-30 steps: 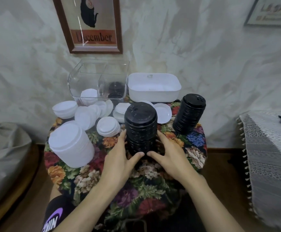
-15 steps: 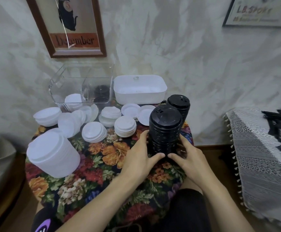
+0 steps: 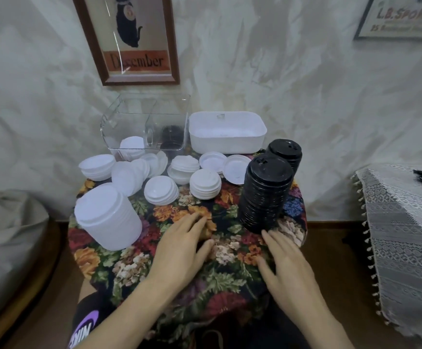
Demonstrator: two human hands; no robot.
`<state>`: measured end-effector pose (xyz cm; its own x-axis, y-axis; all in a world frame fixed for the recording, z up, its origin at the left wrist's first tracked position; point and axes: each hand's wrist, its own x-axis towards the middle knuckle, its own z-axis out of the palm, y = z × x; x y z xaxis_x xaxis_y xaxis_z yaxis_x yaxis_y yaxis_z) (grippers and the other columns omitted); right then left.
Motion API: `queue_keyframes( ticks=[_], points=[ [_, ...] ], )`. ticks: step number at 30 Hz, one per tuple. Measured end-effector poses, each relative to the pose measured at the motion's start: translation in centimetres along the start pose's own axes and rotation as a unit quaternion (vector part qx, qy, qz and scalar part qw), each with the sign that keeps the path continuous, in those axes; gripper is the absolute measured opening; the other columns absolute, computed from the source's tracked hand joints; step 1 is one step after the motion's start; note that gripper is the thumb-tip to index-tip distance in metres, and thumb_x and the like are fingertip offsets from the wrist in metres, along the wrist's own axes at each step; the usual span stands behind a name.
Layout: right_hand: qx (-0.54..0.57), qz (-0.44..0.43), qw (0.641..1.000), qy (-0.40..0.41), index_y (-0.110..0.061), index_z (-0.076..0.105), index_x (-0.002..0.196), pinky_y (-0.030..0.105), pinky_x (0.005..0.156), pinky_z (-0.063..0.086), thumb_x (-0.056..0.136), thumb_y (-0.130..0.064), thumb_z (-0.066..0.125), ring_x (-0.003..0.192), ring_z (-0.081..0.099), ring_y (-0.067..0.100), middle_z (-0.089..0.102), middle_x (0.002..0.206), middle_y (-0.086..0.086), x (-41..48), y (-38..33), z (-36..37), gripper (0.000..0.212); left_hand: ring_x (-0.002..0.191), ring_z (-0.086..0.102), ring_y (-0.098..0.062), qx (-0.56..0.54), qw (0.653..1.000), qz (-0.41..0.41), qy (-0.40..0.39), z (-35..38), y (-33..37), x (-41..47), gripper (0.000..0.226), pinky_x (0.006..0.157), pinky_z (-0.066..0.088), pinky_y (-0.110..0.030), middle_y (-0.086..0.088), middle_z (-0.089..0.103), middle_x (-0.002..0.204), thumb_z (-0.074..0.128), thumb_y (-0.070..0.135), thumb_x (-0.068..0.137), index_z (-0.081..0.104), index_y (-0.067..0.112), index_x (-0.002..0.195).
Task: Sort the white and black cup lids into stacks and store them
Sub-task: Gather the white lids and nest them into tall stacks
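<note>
A tall stack of black lids (image 3: 266, 192) stands at the right of the flowered table (image 3: 230, 258), with a second black stack (image 3: 285, 153) just behind it. A big stack of white lids (image 3: 106, 217) leans at the left front. Several small white piles (image 3: 204, 183) and loose white lids (image 3: 236, 168) lie across the back. My left hand (image 3: 182, 250) is open, flat over the cloth in the middle. My right hand (image 3: 287, 268) is open too, its fingertips just below the near black stack's base.
A clear two-part bin (image 3: 147, 127) at the back holds a few white lids on the left and black lids on the right. A white tub (image 3: 227, 132) stands beside it. A lace-covered surface (image 3: 401, 235) lies to the right, a grey cushion (image 3: 6, 235) to the left.
Both hands moved the black stack from the table's middle to the right, beside the other black stack, then let go and drew back toward me.
</note>
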<state>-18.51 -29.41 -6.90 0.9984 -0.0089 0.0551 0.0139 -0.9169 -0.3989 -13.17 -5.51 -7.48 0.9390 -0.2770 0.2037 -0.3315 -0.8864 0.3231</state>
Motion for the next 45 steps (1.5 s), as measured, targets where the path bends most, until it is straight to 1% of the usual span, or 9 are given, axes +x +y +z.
queue_keyframes(
  ticks=[6, 13, 18, 27, 30, 34, 38, 42, 45],
  points=[
    [0.014, -0.067, 0.997, 0.024, -0.033, 0.046, 0.152, 0.017, 0.108, 0.034, 0.108, -0.045, 0.041, 0.138, 0.04, 0.003, 0.046, 0.15, -0.019, 0.8, -5.5, 0.6, 0.045, 0.133, 0.058, -0.025, 0.058, 0.997, -0.015, 0.058, -1.1, -3.8, -1.6, 0.046, 0.105, 0.053, -0.039, 0.001, 0.06, 0.145, 0.068, 0.039, 0.097, 0.068, 0.015, 0.136],
    [0.02, -0.185, 0.982, 0.016, -0.023, 0.046, 0.152, 0.034, 0.115, 0.039, 0.104, -0.027, 0.052, 0.147, 0.033, 0.017, 0.04, 0.156, -0.004, 7.3, -9.8, 2.6, 0.048, 0.139, 0.052, -0.027, 0.038, 0.996, -0.04, 0.068, -0.2, -5.4, -0.9, 0.05, 0.113, 0.046, -0.04, -0.004, 0.058, 0.148, 0.064, 0.039, 0.1, 0.062, 0.012, 0.143],
    [0.1, -0.221, 0.97, -0.024, -0.021, 0.053, 0.146, 0.037, 0.107, 0.046, 0.105, -0.032, 0.053, 0.134, 0.05, 0.016, 0.055, 0.145, -0.004, 10.5, -13.4, 2.9, 0.043, 0.143, 0.047, -0.022, -0.009, 0.997, -0.034, 0.072, -0.2, -6.2, -2.3, 0.049, 0.116, 0.042, -0.038, 0.001, 0.053, 0.152, 0.056, 0.042, 0.104, 0.059, 0.017, 0.146],
    [0.36, -0.123, 0.903, -0.198, -0.029, 0.06, 0.141, 0.037, 0.114, 0.045, 0.104, -0.044, 0.057, 0.125, 0.058, -0.002, 0.063, 0.136, -0.016, 11.1, -18.5, 6.4, 0.041, 0.115, 0.06, 0.001, -0.086, 0.987, -0.066, 0.118, -3.2, -8.4, -7.6, 0.038, 0.099, 0.037, -0.005, 0.019, 0.069, 0.121, 0.046, 0.045, 0.103, 0.075, 0.029, 0.121],
    [0.355, -0.137, 0.901, -0.209, -0.03, 0.06, 0.142, 0.034, 0.113, 0.045, 0.104, -0.048, 0.053, 0.126, 0.056, -0.003, 0.062, 0.138, -0.02, 11.2, -19.2, 6.4, 0.042, 0.103, 0.065, 0.002, -0.09, 0.973, -0.114, 0.181, -4.3, -10.5, -9.5, 0.03, 0.087, 0.048, -0.017, 0.025, 0.07, 0.108, 0.049, 0.041, 0.101, 0.077, 0.031, 0.107],
    [0.408, -0.116, 0.87, -0.251, -0.039, 0.063, 0.135, 0.031, 0.108, 0.049, 0.108, -0.044, 0.044, 0.125, 0.058, -0.002, 0.064, 0.133, -0.023, 11.4, -20.2, 6.3, 0.033, 0.093, 0.07, -0.008, -0.188, 0.909, -0.257, 0.268, -5.3, -13.4, -9.5, 0.015, 0.084, 0.057, -0.042, 0.016, 0.071, 0.098, 0.054, 0.04, 0.101, 0.068, 0.033, 0.101],
    [0.458, -0.083, 0.842, -0.271, -0.046, 0.06, 0.129, 0.019, 0.099, 0.05, 0.109, -0.045, 0.04, 0.125, 0.058, -0.002, 0.063, 0.13, -0.027, 11.4, -20.9, 5.8, 0.029, 0.121, 0.063, -0.008, -0.542, 0.743, -0.301, 0.252, -7.6, -12.2, -6.4, 0.031, 0.1, 0.051, -0.031, 0.018, 0.068, 0.122, 0.048, 0.061, 0.097, 0.061, 0.044, 0.12],
    [0.474, -0.076, 0.847, -0.229, -0.032, 0.063, 0.132, 0.038, 0.105, 0.053, 0.089, -0.07, 0.049, 0.121, 0.062, 0.006, 0.067, 0.128, -0.016, 11.7, -20.4, 5.6, 0.059, 0.127, 0.059, 0.002, -0.503, 0.812, -0.229, 0.189, -8.0, -11.6, -4.4, 0.036, 0.103, 0.045, -0.028, 0.029, 0.067, 0.128, 0.06, 0.067, 0.092, 0.061, 0.054, 0.125],
    [0.479, -0.041, 0.857, -0.185, -0.03, 0.065, 0.118, 0.045, 0.101, 0.056, 0.078, -0.084, 0.055, 0.111, 0.066, 0.008, 0.07, 0.116, -0.011, 12.3, -20.2, 5.4, 0.068, 0.121, 0.058, 0.011, -0.464, 0.844, -0.206, 0.174, -8.1, -11.6, -2.7, 0.044, 0.101, 0.044, -0.023, 0.032, 0.065, 0.127, 0.06, 0.059, 0.098, 0.058, 0.038, 0.137]
  ],
)
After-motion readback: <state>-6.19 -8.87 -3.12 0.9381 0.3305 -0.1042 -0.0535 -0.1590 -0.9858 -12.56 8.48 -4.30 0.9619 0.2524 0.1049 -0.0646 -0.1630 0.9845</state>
